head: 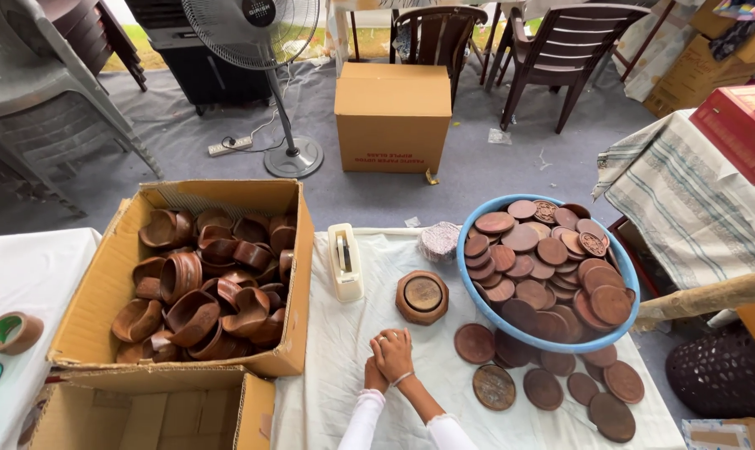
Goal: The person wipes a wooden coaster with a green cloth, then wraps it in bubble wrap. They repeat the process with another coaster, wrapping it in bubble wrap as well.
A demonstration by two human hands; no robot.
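My two hands rest together on the white tablecloth (344, 333), near its front edge. My right hand (393, 351), with a ring and a thin bangle, lies over my left hand (372, 377), and neither holds anything. Just beyond them stands a round brown clay pot (421, 297) with its lid on. To the right, a blue basin (463, 287) is heaped with several flat clay lids (544, 267). More lids (494, 386) lie loose on the cloth in front of the basin.
On the left, an open cardboard box (102, 283) holds several clay bowls (202, 283), with another open box (144, 412) below it. A white tape dispenser (345, 261) stands beside the box and a tape roll (10, 332) lies far left. On the floor beyond are a fan (292, 154), a closed carton (391, 104) and chairs (561, 50).
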